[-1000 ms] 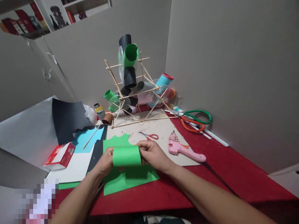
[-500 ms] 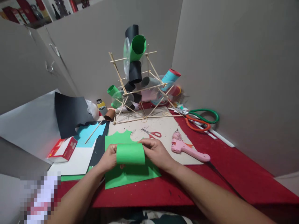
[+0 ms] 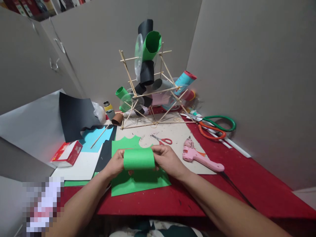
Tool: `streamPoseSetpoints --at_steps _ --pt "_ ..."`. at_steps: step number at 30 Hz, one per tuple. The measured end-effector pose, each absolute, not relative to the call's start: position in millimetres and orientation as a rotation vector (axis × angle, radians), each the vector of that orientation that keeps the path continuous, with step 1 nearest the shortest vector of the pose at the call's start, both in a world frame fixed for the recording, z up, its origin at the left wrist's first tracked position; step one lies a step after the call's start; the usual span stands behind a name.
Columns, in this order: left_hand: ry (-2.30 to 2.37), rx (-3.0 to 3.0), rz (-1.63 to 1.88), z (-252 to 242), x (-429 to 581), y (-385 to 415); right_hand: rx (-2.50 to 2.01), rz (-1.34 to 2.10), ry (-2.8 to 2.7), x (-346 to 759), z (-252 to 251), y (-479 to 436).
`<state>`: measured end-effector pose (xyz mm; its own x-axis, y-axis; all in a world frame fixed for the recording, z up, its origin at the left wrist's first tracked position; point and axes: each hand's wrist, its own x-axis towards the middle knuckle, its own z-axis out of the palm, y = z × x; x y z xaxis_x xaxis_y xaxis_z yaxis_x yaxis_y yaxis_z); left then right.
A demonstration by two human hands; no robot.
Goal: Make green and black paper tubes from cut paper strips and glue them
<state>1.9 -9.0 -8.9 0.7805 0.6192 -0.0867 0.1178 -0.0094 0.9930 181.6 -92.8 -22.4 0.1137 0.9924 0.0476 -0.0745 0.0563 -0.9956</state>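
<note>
A strip of green paper (image 3: 139, 158) is curled into a roll and held between both hands above a larger green sheet (image 3: 138, 182) lying on the red table (image 3: 247, 184). My left hand (image 3: 115, 163) grips the roll's left end, fingers closed around it. At the right end my right hand (image 3: 168, 159) pinches it. Behind stands a frame of wooden sticks (image 3: 148, 95) carrying black, green and blue paper tubes.
A pink glue gun (image 3: 201, 157) and small red scissors (image 3: 161, 139) lie on a beige board right of my hands. Large green and orange scissors (image 3: 213, 126) rest near the wall. A red box (image 3: 66, 153), black, blue and white sheets lie left.
The view has tilted down slightly and shifted. Both hands keep hold of the green roll, which sits a little tighter between them.
</note>
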Motion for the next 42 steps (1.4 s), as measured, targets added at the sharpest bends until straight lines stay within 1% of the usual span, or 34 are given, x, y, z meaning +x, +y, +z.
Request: streamPoseSetpoints --at_steps 6,12,23,34,36,40,42 --pt "0.609 1.531 0.501 -14 1 -4 -1.177 1.155 -1.112 181 -20 -92" --pt "0.607 1.521 0.458 -7 1 -10 -1.191 1.117 -1.047 182 -27 -90" --pt "0.598 1.504 0.506 -9 2 -7 -1.245 1.194 -1.137 183 -26 -91" --pt "0.565 1.451 0.472 -11 3 -7 -1.266 1.082 -1.084 185 -36 -95" --pt "0.587 1.412 0.553 -12 3 -3 -1.262 1.061 -1.035 187 -36 -94" --pt "0.645 1.297 0.864 -11 0 2 -1.24 1.037 -0.924 189 -37 -90" --pt "0.643 1.296 0.955 -9 -1 1 -1.232 1.043 -0.88 190 -38 -88"
